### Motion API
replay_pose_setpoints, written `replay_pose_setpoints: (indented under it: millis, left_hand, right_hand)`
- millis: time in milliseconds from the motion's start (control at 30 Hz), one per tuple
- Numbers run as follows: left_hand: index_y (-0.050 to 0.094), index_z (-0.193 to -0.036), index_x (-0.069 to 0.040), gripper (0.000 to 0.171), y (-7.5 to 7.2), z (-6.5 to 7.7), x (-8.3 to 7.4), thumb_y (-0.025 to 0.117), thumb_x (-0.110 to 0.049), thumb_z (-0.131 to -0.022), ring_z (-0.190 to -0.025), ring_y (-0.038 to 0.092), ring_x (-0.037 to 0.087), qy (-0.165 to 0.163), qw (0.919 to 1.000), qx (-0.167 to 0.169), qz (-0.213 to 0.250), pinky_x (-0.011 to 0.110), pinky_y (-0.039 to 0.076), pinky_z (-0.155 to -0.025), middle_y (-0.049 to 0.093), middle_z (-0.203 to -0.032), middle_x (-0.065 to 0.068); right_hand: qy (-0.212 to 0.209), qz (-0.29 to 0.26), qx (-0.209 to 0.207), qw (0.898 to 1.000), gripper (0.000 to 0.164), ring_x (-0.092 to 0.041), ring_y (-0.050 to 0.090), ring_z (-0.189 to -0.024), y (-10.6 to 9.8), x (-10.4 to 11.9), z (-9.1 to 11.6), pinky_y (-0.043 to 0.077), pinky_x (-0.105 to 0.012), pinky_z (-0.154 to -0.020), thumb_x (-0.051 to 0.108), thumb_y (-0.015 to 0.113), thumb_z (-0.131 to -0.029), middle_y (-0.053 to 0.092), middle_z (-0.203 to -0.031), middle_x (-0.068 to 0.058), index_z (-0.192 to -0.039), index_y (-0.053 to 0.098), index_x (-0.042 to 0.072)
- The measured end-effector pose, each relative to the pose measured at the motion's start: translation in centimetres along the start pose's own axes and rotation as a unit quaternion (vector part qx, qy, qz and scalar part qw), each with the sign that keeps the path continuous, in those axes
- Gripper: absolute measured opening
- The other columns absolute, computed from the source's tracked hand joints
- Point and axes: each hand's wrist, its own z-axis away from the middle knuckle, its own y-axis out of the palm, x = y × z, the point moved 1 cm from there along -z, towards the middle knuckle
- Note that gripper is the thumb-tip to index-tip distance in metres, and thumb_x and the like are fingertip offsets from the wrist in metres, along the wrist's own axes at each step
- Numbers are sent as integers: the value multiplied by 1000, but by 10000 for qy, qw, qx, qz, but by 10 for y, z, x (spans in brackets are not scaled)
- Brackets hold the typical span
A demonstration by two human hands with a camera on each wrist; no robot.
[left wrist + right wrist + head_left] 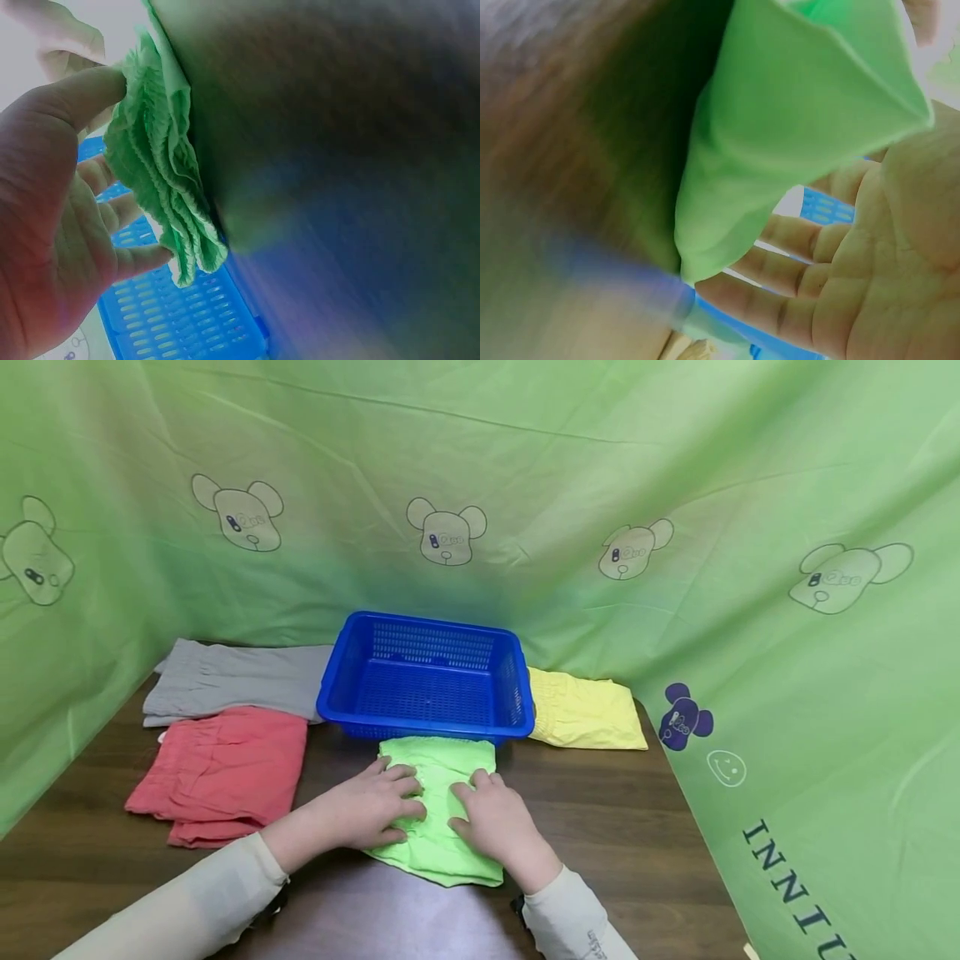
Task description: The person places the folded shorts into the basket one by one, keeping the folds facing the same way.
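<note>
- Fingers spread wide, a person's left hand [375,807] and right hand [498,822] rest on a folded lime-green garment [438,777].
- The garment lies on a wooden table [615,827], just before a blue basket [427,689].
- Red [225,768] and grey garments [240,681] flank it at left, a yellow garment [588,710] at right.

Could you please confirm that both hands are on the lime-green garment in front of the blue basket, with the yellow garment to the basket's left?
Not quite: the yellow garment lies to the right of the blue basket, as the head view shows. The left hand and right hand are indeed on the lime-green garment in front.
</note>
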Motion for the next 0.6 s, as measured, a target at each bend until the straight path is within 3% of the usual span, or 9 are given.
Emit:
replay_pose_setpoints:
  millis: [267,600]
  left_hand:
    - [70,-117,-27,33,-3,1,-2,81,-37,-87,-130,55,29,-160,9995,-253,-97,65,45,-105,65,-125,-1]
    - [72,-116,-22,30,-5,6,-3,77,-37,-91,-119,60,25,-580,9966,-567,107,57,46,-106,69,-119,-1]
  right_hand:
    - [-12,-806,81,9967,43,-25,62,-103,-3,-18,2,56,-40,-83,35,76,-92,66,-112,-4,-127,69,13]
    - [225,-1357,-37,9905,34,-22,64,-112,-4,-26,7,56,-41,-91,31,71,-96,69,-119,-1,-125,71,14]
